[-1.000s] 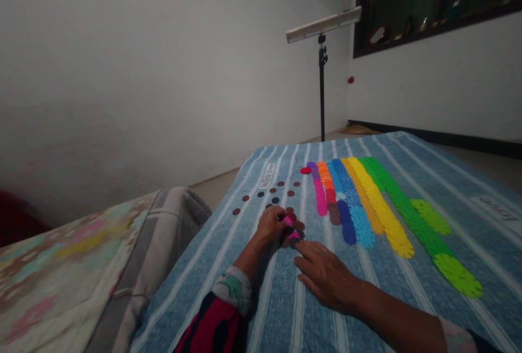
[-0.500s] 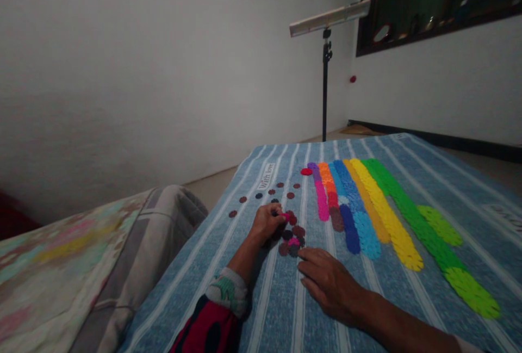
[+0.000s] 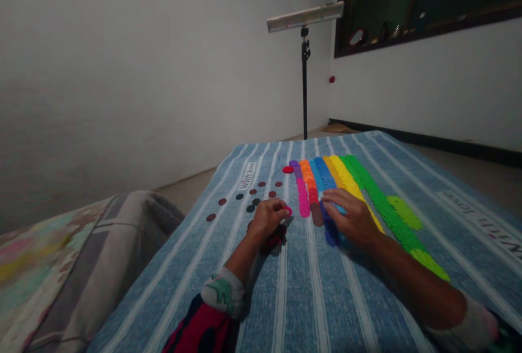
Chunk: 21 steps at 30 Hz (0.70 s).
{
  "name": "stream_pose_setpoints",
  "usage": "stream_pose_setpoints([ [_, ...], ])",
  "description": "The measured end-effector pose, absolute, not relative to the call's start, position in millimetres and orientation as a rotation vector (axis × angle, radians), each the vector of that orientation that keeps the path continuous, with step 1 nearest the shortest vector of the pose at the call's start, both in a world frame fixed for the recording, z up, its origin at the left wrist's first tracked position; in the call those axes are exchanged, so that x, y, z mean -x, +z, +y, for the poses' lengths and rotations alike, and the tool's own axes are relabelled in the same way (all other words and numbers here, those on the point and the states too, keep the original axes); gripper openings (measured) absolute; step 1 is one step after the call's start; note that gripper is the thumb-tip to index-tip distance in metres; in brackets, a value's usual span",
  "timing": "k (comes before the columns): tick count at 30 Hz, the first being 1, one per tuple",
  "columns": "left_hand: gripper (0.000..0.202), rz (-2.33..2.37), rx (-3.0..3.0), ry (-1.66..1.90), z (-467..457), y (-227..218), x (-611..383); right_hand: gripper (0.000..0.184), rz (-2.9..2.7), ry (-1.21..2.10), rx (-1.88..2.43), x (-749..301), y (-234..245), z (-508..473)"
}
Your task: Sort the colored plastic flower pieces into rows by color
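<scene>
My left hand (image 3: 267, 218) pinches a pink toothed disc (image 3: 288, 211) between thumb and fingertips. Beneath it, partly covered by hand and wrist, lies a small heap of dark red, brown and grey discs (image 3: 278, 241). My right hand (image 3: 350, 214) is over the dark blue row (image 3: 330, 233) and light blue row, hiding much of both; its fingers reach left, thumb apart, with nothing visible in them. Left of it run a purple-and-pink row (image 3: 304, 200) and an orange-red-brown row (image 3: 309, 179) of overlapping discs.
Loose brown and black discs (image 3: 222, 201) are scattered left of my left hand. Yellow (image 3: 346, 171) and green rows (image 3: 375, 200) stretch right. A red disc (image 3: 287, 169) lies at the far end. A lamp stand (image 3: 304, 86) rises behind the striped cloth (image 3: 196, 293).
My right hand has left the heap's edge and moved up and right over the blue rows. My left hand has drawn the pink disc slightly away from the heap. The view has shifted right.
</scene>
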<state>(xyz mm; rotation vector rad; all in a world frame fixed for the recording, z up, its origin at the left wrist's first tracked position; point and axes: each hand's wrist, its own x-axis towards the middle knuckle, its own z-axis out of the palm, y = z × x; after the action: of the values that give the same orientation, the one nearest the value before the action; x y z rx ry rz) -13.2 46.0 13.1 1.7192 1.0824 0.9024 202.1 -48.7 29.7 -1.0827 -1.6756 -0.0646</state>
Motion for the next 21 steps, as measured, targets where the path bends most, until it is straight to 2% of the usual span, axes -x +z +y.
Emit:
stream_pose_setpoints([
  [5, 0.011, 1.066, -2.006, 0.781, 44.3, 6.3, -17.0, 0.018, -1.479, -0.252, 1.248, -263.7, 50.5, -44.6],
  [9, 0.014, 1.088, -2.311, 0.686, 46.6, 4.1, -30.5, 0.021, -1.321, -0.324, 1.437, -314.3, 48.3, -51.3],
  [14, 0.013, 1.109, -2.556, 0.628, 47.8, 4.1, -35.2, 0.028, -1.122, -0.29, 1.67, -371.9, 20.7, -64.0],
  [21, 0.017, 1.094, -2.529, 0.796, 51.1, 0.0, -33.1, 0.033, -1.042, -0.151, 1.894, -401.1, -27.2, -67.9],
])
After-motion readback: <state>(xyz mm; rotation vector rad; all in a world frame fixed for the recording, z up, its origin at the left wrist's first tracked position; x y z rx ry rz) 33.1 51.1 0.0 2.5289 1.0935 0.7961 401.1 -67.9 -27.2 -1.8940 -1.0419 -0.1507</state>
